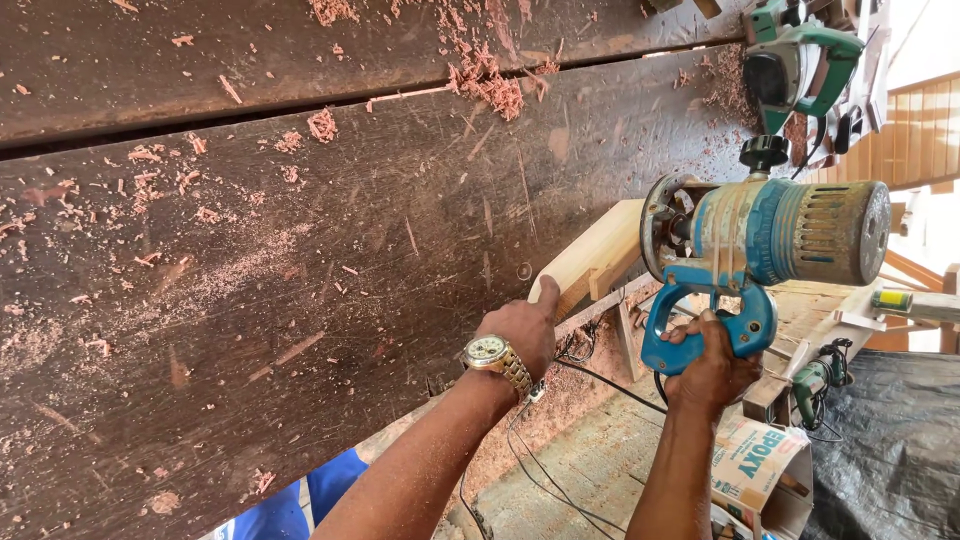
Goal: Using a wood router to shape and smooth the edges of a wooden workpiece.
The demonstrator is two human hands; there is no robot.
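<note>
My right hand [712, 365] grips the blue D-shaped handle of a blue and grey electric wood router [765, 240], held on its side with its round base against the end of a pale wooden block [590, 255]. My left hand [520, 330], with a gold wristwatch [495, 358], presses on the near end of that block, thumb up along its edge. The block lies at the right edge of a wide dark wooden workbench [300, 250] scattered with reddish shavings.
A green power tool [795, 60] sits at the bench's top right. Black cables [560, 470] trail below over a dusty floor. A small green tool [815, 380], a cardboard box [760, 465] and a black tarp [895, 450] lie at lower right.
</note>
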